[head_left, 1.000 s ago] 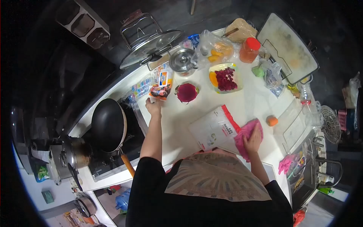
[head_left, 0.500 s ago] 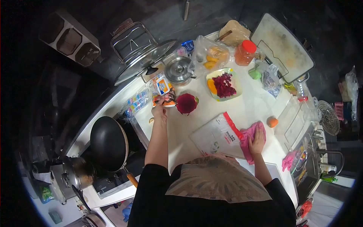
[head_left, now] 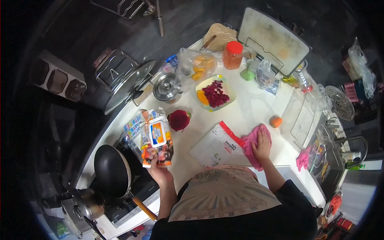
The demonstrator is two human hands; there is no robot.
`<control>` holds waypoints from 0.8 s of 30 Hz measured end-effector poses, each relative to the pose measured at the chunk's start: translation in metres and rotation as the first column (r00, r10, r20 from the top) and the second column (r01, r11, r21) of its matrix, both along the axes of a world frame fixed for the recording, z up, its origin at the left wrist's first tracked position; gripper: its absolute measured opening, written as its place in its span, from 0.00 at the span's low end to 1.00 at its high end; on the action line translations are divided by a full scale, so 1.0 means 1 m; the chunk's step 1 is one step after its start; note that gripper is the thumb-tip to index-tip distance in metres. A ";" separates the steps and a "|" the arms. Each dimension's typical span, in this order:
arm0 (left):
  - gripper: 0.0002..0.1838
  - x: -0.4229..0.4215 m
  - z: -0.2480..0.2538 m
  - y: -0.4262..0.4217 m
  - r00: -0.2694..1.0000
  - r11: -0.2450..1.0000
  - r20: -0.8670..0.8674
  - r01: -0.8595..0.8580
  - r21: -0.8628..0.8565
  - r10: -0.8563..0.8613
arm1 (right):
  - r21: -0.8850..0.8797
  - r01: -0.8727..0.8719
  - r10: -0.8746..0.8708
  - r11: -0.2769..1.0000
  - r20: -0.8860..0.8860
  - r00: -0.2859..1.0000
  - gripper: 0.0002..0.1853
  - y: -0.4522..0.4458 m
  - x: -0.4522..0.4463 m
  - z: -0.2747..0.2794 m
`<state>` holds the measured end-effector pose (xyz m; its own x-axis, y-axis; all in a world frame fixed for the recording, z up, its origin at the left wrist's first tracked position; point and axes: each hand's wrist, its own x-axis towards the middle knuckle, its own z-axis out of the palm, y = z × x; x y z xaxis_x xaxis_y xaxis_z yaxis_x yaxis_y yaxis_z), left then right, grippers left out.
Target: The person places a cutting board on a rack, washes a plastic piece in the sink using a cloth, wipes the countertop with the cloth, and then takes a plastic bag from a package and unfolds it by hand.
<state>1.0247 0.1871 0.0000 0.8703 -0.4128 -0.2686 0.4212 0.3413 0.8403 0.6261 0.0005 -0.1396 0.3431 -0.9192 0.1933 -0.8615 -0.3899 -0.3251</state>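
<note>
My left hand (head_left: 161,173) grips the lower end of an orange and white pack of wet wipes (head_left: 157,138), which is lifted towards me with its white lid facing up. Flat on a pink cloth (head_left: 252,145) rests my right hand (head_left: 262,147), fingers stretched out on the counter. A white plastic packet with a red edge (head_left: 214,148) lies between the two hands, next to the cloth. Just past the wipes sits a hollow dragon fruit half (head_left: 179,120). Behind it a square bowl (head_left: 208,107) holds diced red dragon fruit (head_left: 216,94) and a yellow piece.
A wok (head_left: 113,171) stands on the stove at left, its wooden handle towards me. A steel pot (head_left: 166,87), a bag of yellow fruit (head_left: 198,67) and a red-lidded jar (head_left: 233,55) line the back. An orange-coloured fruit (head_left: 275,121) lies right, before the sink (head_left: 330,160).
My left hand has picked up the pack of wet wipes from the counter and brought it closer to me. The right hand stays on the pink cloth. The whole view has shifted.
</note>
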 end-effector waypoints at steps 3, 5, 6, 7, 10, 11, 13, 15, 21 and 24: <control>0.22 -0.015 0.029 0.005 0.984 0.982 -0.052 0.163 -0.092 -0.168 | 0.046 0.014 -0.015 0.999 0.031 0.999 0.39 -0.001 -0.004 0.002; 0.22 -0.020 0.037 -0.005 0.979 0.980 -0.061 0.189 -0.062 -0.192 | 0.062 0.025 -0.028 0.998 0.054 0.998 0.41 -0.001 -0.005 0.004; 0.24 -0.021 0.036 -0.011 0.976 0.977 -0.059 0.205 -0.055 -0.208 | 0.083 0.030 -0.037 0.996 0.088 0.995 0.42 -0.001 -0.006 0.007; 0.26 -0.020 0.037 -0.019 0.973 0.974 -0.058 0.221 -0.049 -0.223 | 0.104 0.035 -0.047 0.994 0.122 0.991 0.44 -0.001 -0.006 0.010; 0.27 -0.027 0.057 -0.070 0.940 0.940 -0.042 0.336 -0.065 -0.339 | 0.096 0.031 -0.044 0.995 0.142 0.989 0.46 -0.003 -0.009 0.007; 0.26 -0.025 0.061 -0.090 0.916 0.915 -0.057 0.390 -0.100 -0.397 | 0.091 0.041 -0.054 0.995 0.149 0.987 0.46 -0.004 -0.010 0.008; 0.23 -0.015 0.061 -0.140 0.875 0.871 -0.019 0.479 -0.113 -0.484 | 0.073 0.003 -0.014 0.997 0.156 0.988 0.46 -0.007 -0.012 0.010; 0.20 0.000 0.061 -0.199 0.832 0.828 -0.011 0.550 -0.108 -0.555 | 0.069 0.008 -0.019 0.998 0.157 0.987 0.47 -0.009 -0.013 0.015; 0.28 0.043 0.097 -0.409 0.704 0.694 0.092 0.710 -0.116 -0.705 | 0.076 0.032 -0.047 0.997 0.197 0.979 0.47 -0.017 -0.014 0.022; 0.49 0.049 0.091 -0.450 0.859 0.861 -0.078 0.508 0.022 -0.505 | 0.151 0.074 -0.110 0.986 0.244 0.963 0.43 -0.012 -0.021 0.015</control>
